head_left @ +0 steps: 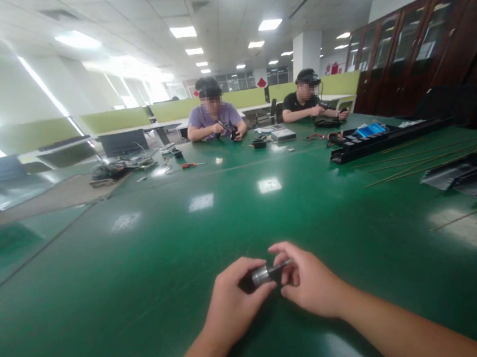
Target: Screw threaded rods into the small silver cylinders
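Low in the head view, my left hand (237, 298) pinches a small silver metal cylinder (261, 276) between thumb and fingers, just above the green table. A thinner, darker rod (279, 267) sticks out of the cylinder's right end, tilted slightly upward. My right hand (308, 280) is around the rod's free end, its thumb and index finger spread apart and the other fingers loosely curled behind the rod. Whether those curled fingers touch the rod is hard to see. The exact kind of metal part cannot be made out.
Two people sit across the green table (177, 242), handling dark objects. An orange-handled screwdriver (188, 165) and a grey box (283, 134) lie toward the back. Black channels (388, 141) and thin rods (407, 162) lie at right; a cloth (53, 199) is at left.
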A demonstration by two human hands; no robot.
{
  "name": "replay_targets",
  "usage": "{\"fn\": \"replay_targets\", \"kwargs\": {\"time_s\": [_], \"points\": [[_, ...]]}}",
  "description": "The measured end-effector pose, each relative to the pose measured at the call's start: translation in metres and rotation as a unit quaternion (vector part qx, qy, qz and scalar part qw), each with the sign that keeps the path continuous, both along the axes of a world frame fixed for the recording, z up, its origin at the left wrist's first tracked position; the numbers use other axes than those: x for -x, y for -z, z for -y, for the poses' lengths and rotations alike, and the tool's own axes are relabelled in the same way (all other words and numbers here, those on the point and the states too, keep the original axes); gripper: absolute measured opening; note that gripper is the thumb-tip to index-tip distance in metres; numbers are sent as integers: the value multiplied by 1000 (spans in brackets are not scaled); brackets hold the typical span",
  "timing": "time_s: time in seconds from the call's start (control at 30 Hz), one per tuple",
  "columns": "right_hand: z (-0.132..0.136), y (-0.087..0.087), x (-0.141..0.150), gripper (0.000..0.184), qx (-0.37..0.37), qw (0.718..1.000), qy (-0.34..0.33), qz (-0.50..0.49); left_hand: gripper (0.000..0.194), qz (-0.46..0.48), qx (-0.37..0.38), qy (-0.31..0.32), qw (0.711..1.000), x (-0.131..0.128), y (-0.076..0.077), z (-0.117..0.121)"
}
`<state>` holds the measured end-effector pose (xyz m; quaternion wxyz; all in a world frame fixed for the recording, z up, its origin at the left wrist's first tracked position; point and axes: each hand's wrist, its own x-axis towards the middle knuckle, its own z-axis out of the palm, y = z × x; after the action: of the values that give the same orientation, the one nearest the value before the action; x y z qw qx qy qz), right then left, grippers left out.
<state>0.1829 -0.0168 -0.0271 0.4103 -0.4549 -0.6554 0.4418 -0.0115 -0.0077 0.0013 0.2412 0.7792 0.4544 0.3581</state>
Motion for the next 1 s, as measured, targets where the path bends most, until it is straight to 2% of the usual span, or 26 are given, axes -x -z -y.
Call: {"fn": "replay_targets", "kwargs": {"time_s": [0.27, 0.57, 0.83, 1.0], "points": [[3, -9, 2, 41, 20, 1000, 5, -13, 24, 18, 2, 11, 1000, 0, 0, -3], [4, -16, 1, 31, 13, 1000, 5, -18, 27, 34, -9, 10, 999, 0, 3, -1], [5, -19, 0, 21, 3, 1000, 5, 9, 19, 36, -28, 11, 999, -2, 0, -1], [4, -19, 0, 20, 31, 999, -3, -11, 20, 24, -39, 5, 999, -2, 1, 0]]}}
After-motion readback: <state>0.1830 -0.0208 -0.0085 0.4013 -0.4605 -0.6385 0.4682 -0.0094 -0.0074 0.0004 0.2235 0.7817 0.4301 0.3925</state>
